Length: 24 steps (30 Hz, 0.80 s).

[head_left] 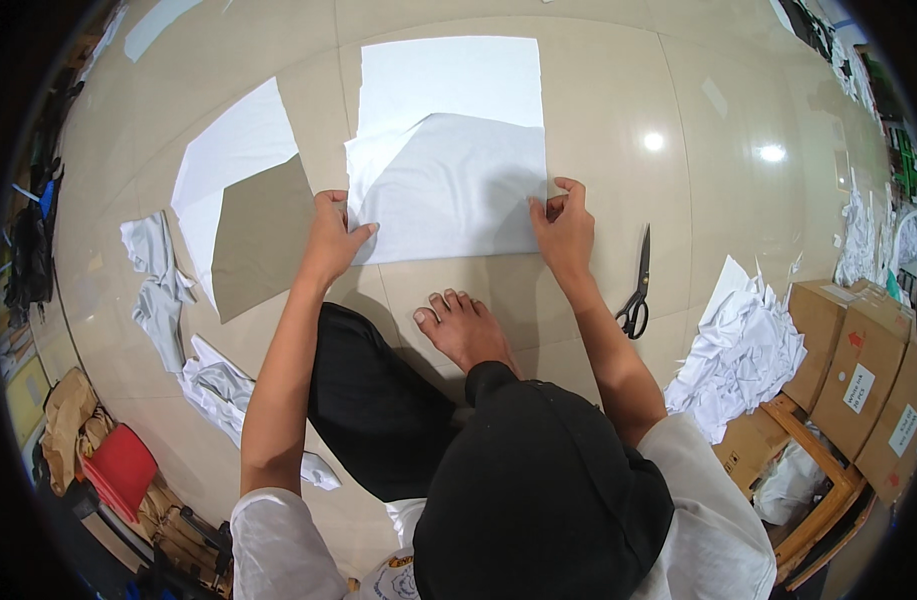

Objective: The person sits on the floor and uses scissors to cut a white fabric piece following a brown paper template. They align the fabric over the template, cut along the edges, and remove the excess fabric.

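Note:
My left hand (333, 235) grips the left edge of a white fabric piece (458, 200), its thumb lying on top. My right hand (568, 225) has curled fingers at the piece's right edge, thumb on the fabric. The piece lies on the tiled floor with a brighter white layer (448, 75) showing beyond an angled edge. Left of it lies another white piece (233, 135) with an olive-grey piece (258, 235) on it. Black-handled scissors (638, 295) lie right of my right hand.
My bare foot (458, 330) and black-trousered legs are below. White scraps (158, 280) lie left, a white heap (738, 355) right beside cardboard boxes (848, 380) and a wooden frame (808, 450). A red item (118, 470) and brown material (68, 420) sit lower left.

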Motion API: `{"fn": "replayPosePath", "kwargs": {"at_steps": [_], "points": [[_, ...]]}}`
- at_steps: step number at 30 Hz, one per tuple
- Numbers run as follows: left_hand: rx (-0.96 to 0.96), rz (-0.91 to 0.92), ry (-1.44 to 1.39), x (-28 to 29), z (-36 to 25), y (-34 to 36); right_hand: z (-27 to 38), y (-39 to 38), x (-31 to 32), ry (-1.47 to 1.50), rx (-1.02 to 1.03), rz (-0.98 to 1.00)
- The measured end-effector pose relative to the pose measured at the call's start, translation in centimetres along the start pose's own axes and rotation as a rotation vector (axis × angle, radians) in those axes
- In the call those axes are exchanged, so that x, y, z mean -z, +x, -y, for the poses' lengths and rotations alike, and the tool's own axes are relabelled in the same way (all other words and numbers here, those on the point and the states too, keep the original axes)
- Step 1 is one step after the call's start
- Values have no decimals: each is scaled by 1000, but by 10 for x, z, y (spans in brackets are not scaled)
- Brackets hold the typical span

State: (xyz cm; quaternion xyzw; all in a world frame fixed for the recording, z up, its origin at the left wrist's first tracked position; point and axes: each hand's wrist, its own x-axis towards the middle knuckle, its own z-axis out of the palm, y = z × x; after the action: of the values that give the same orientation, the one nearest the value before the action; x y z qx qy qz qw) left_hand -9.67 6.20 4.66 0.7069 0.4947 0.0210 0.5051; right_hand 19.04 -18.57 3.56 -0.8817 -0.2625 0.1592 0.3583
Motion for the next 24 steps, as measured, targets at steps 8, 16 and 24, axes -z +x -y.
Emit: {"fn": "replayPosePath", "kwargs": {"at_steps": [8, 16, 24], "points": [[57, 17, -41, 6, 1, -6, -8, -10, 1, 35, -17, -5], [85, 37, -18, 7, 7, -4, -10, -9, 0, 57, -33, -13], [80, 30, -22, 5, 7, -5, -9, -11, 0, 67, -30, -15]]}}
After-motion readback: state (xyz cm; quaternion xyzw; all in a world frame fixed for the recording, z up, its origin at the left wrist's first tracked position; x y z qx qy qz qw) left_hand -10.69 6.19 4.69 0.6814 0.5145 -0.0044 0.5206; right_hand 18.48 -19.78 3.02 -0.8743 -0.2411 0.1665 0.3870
